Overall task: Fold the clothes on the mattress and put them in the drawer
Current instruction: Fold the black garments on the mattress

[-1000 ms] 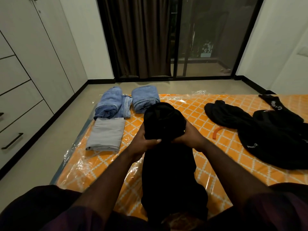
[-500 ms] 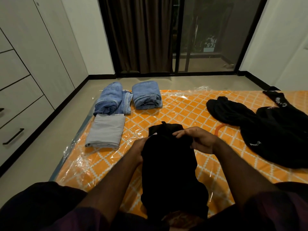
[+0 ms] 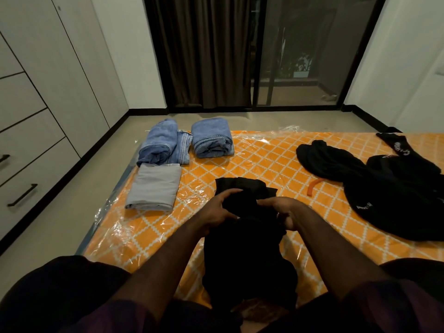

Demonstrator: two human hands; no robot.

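A black garment (image 3: 247, 258) lies lengthwise in front of me on the orange patterned mattress (image 3: 264, 162), its far end folded back toward me. My left hand (image 3: 219, 211) grips the fold on its left side with curled fingers. My right hand (image 3: 283, 211) grips the same fold on the right. Two folded blue jeans (image 3: 159, 145) (image 3: 211, 138) and a folded grey garment (image 3: 155, 187) sit at the mattress's far left. A heap of unfolded black clothes (image 3: 394, 188) lies on the right. The closed drawers (image 3: 26, 169) are in the wardrobe on the left.
The mattress is wrapped in clear plastic and lies on a grey floor (image 3: 48, 231). A strip of floor separates it from the wardrobe. A dark curtain (image 3: 204, 51) and a glass sliding door (image 3: 300, 51) are at the back. My knees (image 3: 60, 284) frame the near edge.
The raised far end of the black garment has come down onto the mattress toward me. Both hands moved lower and nearer with it, still holding the fold.
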